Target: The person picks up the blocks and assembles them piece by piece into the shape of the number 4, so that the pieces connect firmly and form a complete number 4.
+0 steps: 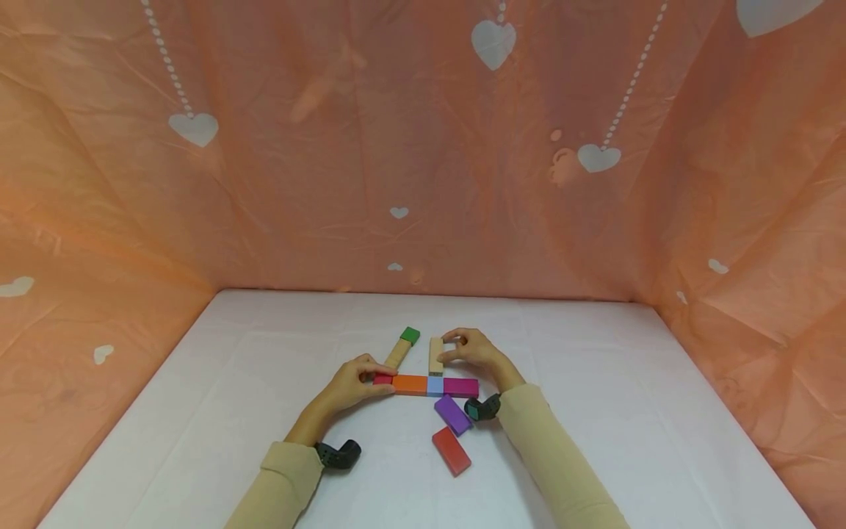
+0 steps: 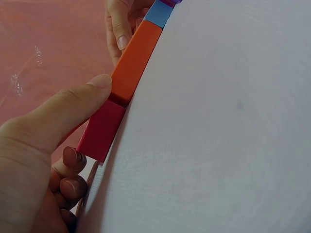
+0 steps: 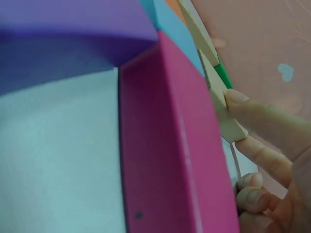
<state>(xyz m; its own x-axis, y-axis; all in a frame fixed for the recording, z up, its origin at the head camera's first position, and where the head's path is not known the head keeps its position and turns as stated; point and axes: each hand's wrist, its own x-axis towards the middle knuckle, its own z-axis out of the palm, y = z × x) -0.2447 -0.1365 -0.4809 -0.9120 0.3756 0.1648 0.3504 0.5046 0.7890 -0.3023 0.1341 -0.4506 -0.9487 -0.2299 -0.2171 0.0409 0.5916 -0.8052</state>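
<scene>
Near the centre of the head view, a row of flat blocks runs left to right: a crimson block (image 1: 382,380), an orange block (image 1: 410,386), a light blue block (image 1: 435,386) and a magenta block (image 1: 461,387). My left hand (image 1: 348,383) holds the crimson block at the row's left end, its thumb reaching the orange block (image 2: 137,63). My right hand (image 1: 477,349) has thumb and finger on a plain wooden block (image 1: 436,355) standing out behind the light blue one. Another plain wooden block (image 1: 398,354) slants away behind the row, with a green block (image 1: 410,336) at its far end.
A purple block (image 1: 452,415) lies slantwise in front of the magenta one, and a red block (image 1: 452,452) lies closer to me. White cloth (image 1: 198,411) covers the table. Orange sheeting with hearts (image 1: 423,147) hangs behind and at both sides.
</scene>
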